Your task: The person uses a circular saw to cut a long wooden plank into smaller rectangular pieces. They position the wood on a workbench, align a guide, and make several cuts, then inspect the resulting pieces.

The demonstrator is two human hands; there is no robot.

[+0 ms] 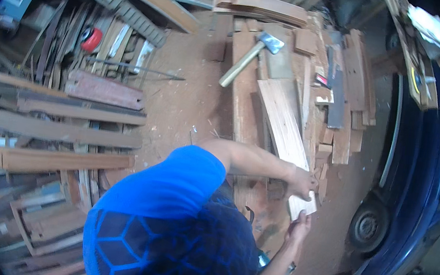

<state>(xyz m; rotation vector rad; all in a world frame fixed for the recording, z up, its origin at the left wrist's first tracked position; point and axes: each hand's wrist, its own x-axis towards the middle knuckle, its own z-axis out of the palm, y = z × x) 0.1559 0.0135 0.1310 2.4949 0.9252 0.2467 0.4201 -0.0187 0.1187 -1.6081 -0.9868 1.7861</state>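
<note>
A long pale wooden board [284, 115] lies lengthwise along the workbench [247, 121], its near end sticking out past my left hand. That near end [299, 206] has an uneven, shaped outline. Across the board, my left hand [301, 181] is closed on it, fingers bent over the right edge. My right hand [300, 226] grips the near end from below, its fingers against the wood. Whether the near end is a separate piece is hidden under my left hand. Farther up the bench rests a hammer [243, 63] with a wooden handle and a metal head.
Stacked timber [265, 7] stands at the bench's far end, and loose offcuts [351, 88] line its right side. A dark blue vehicle [420, 180] is at the right. Planks and scrap wood [70, 132] fill the left, with a red round object [92, 39] among them.
</note>
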